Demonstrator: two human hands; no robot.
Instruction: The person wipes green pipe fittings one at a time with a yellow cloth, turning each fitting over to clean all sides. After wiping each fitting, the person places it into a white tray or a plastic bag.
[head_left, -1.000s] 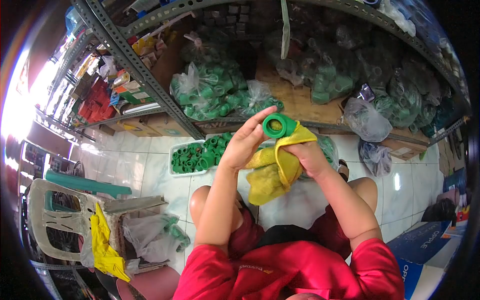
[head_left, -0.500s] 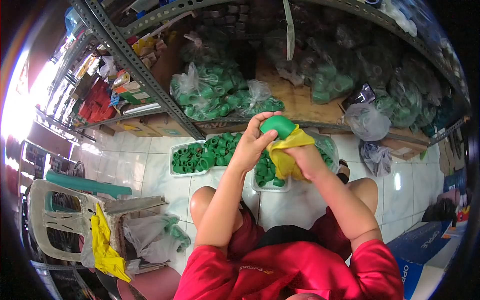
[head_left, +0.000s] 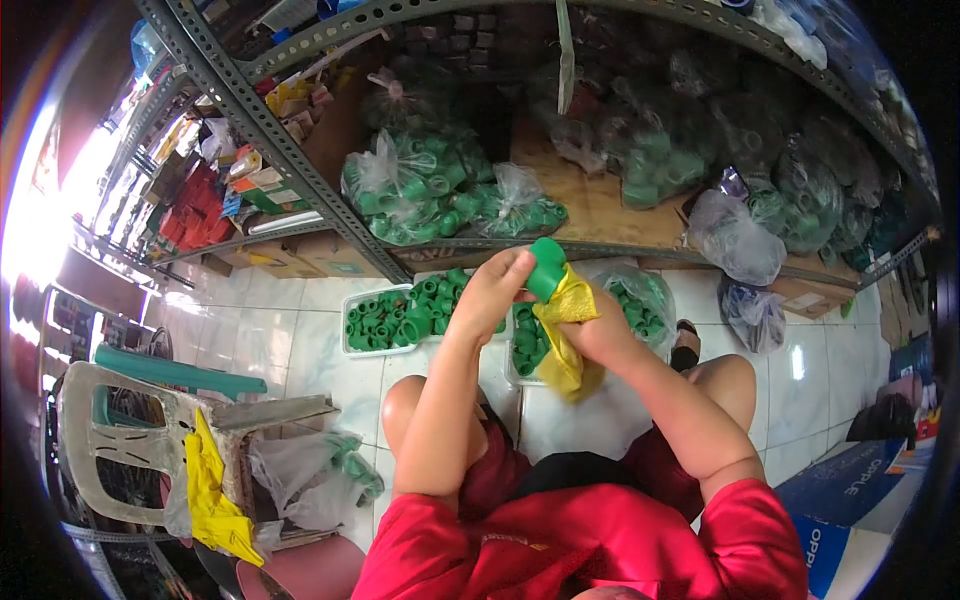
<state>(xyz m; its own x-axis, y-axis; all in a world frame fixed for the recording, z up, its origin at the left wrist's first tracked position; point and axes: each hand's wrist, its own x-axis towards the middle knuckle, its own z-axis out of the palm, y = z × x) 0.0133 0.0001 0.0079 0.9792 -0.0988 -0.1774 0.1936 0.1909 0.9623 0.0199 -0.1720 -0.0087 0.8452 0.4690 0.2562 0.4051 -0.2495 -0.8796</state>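
Note:
My left hand (head_left: 488, 298) grips a smooth green pipe fitting (head_left: 545, 268) by its left side, thumb on top. From the right, my right hand (head_left: 602, 332) is closed around a yellow cloth (head_left: 566, 345). The upper part of the cloth lies against the fitting, and its lower end hangs loose and blurred. Below my hands are white plastic trays filled with small green pipe fittings (head_left: 378, 318). A clear bag of green fittings (head_left: 640, 305) sits just beyond my right hand.
A perforated metal shelf post (head_left: 290, 165) rises at left; bagged green fittings (head_left: 425, 185) fill the shelf ahead. At left stands a worn plastic chair (head_left: 80, 430) with another yellow cloth (head_left: 212, 495). A blue and white box (head_left: 835, 490) is at right.
The fitting has turned and now shows a narrower side. My right hand has shifted slightly down and left, and the cloth's loose end has swung lower.

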